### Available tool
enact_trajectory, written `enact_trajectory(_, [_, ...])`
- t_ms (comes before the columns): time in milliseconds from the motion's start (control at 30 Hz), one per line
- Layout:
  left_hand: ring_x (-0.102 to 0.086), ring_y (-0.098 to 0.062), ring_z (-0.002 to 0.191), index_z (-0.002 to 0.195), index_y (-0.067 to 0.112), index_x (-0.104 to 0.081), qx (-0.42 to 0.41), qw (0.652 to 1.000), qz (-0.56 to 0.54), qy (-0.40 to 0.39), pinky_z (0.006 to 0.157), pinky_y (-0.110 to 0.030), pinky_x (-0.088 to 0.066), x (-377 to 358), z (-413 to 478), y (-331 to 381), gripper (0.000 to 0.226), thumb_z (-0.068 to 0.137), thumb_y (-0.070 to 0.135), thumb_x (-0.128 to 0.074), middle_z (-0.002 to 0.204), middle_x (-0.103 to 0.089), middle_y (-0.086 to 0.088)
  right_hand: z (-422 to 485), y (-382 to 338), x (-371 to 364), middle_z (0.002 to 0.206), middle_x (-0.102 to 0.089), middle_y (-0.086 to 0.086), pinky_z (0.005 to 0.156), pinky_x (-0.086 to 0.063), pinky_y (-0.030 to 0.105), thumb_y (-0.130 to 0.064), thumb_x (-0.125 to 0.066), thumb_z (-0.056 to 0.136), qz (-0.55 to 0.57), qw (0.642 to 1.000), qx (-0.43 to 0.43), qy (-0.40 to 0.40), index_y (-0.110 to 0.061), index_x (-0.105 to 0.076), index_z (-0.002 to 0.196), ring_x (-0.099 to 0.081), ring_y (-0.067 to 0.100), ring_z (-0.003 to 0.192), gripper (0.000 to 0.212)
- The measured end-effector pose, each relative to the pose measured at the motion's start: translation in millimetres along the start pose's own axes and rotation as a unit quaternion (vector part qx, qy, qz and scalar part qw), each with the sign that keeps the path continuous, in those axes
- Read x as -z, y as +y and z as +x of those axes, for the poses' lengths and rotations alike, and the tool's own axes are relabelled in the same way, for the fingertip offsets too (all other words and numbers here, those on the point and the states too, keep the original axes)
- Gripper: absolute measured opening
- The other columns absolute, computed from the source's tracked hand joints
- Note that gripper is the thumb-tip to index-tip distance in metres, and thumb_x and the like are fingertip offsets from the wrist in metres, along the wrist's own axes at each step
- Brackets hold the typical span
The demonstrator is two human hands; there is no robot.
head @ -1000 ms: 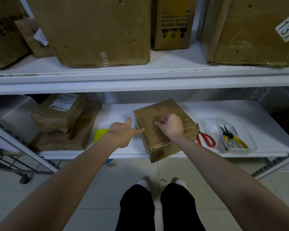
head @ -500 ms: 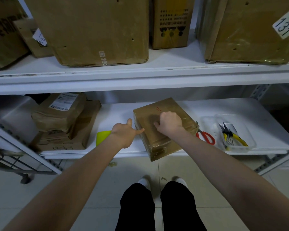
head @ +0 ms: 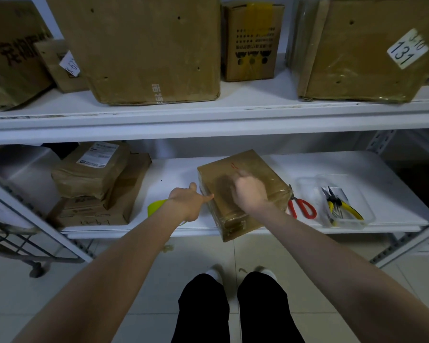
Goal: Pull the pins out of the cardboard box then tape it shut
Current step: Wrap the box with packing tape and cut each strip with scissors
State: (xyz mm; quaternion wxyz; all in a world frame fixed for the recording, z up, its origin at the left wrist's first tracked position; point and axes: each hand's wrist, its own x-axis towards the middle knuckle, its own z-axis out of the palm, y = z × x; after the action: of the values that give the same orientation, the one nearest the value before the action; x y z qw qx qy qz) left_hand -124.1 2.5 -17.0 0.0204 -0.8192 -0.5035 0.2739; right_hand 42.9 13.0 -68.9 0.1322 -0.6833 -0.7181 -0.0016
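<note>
The cardboard box (head: 263, 167) is braced by the outstretched left hand (head: 188, 203). The blurred right hand (head: 249, 193), grip untellable, is pulled back, perhaps freeing a pin.

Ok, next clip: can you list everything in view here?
cardboard box: 1, brown, clear-wrapped, lower shelf centre, at the front edge
tape roll: 1, yellow, lower shelf, behind the left wrist
scissors: 1, red handles, right of the box
tray: 1, clear, lower shelf right
pliers: at least 1, yellow handles, in the tray
parcels: about 3, brown, stacked lower shelf left
boxes: at least 5, brown, upper shelf
shelving: 1, white, two tiers
legs: 2, black trousers, over tiled floor
left hand: 1, against the box's left side
right hand: 1, blurred, on the box top
</note>
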Motion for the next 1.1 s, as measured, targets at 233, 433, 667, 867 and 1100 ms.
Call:
enact_trajectory(233, [-0.056, -0.030, 0.107, 0.146, 0.050, -0.012, 0.022, 0.991, -0.134, -0.004, 0.078, -0.032, -0.041, -4.1, -2.1, -1.1, 0.073, 0.090, 0.011, -0.038, 0.136, -0.034, -0.013, -27.7, -21.4, -29.5, 0.157, -0.019, 0.020, 0.118, -0.017, 0.046, -0.062, -0.028, 0.093, -0.066, 0.991, 0.019, -0.114, 0.002, -0.020, 0.148, -0.021, 0.031, 0.145, 0.085])
enact_trajectory(433, [-0.051, -0.033, 0.114, 0.150, 0.040, -0.009, 0.086, 0.948, -0.306, 0.032, 0.084, -0.033, -0.044, -9.7, -7.5, -10.4, 0.078, 0.086, 0.011, -0.042, 0.135, -0.037, -0.014, -18.8, -13.4, -23.2, 0.160, -0.003, 0.016, 0.120, -0.006, 0.045, -0.059, -0.036, 0.093, -0.060, 0.983, 0.030, -0.173, -0.002, -0.004, 0.152, -0.004, 0.029, 0.148, 0.088])
enact_trajectory(667, [-0.050, -0.015, 0.066, 0.085, 0.011, -0.054, 0.108, 0.792, -0.599, -0.050, 0.057, -0.024, -0.043, -11.8, -18.1, 10.8, 0.009, 0.093, 0.006, -0.053, 0.079, -0.049, -0.005, -18.7, 29.8, -2.5, 0.162, 0.004, 0.003, 0.119, -0.003, 0.048, -0.054, -0.039, 0.094, -0.072, 0.969, 0.099, -0.215, -0.013, -0.002, 0.154, 0.001, 0.017, 0.149, 0.082])
enact_trajectory(867, [-0.052, -0.022, 0.094, 0.101, 0.001, -0.065, 0.081, 0.773, -0.626, -0.063, 0.089, -0.035, -0.047, -35.6, -9.6, 35.8, 0.020, 0.088, -0.006, -0.052, 0.098, -0.056, -0.009, -24.3, 27.5, 10.7, 0.160, -0.015, 0.005, 0.117, -0.021, 0.041, -0.033, -0.046, 0.095, 0.120, 0.963, 0.023, -0.239, -0.011, -0.024, 0.151, -0.015, 0.026, 0.146, 0.064])
enact_trajectory(1100, [-0.058, -0.023, 0.092, 0.088, 0.003, -0.069, 0.113, 0.701, -0.703, -0.044, 0.085, -0.032, -0.051, -57.6, 3.9, 44.7, 0.016, 0.080, -0.010, -0.063, 0.084, -0.064, -0.006, -24.0, 19.2, -9.9, 0.135, -0.051, 0.001, 0.080, -0.053, 0.037, -0.058, -0.050, 0.089, -0.009, 0.994, 0.030, -0.106, -0.016, -0.050, 0.135, -0.056, 0.025, 0.113, 0.062])
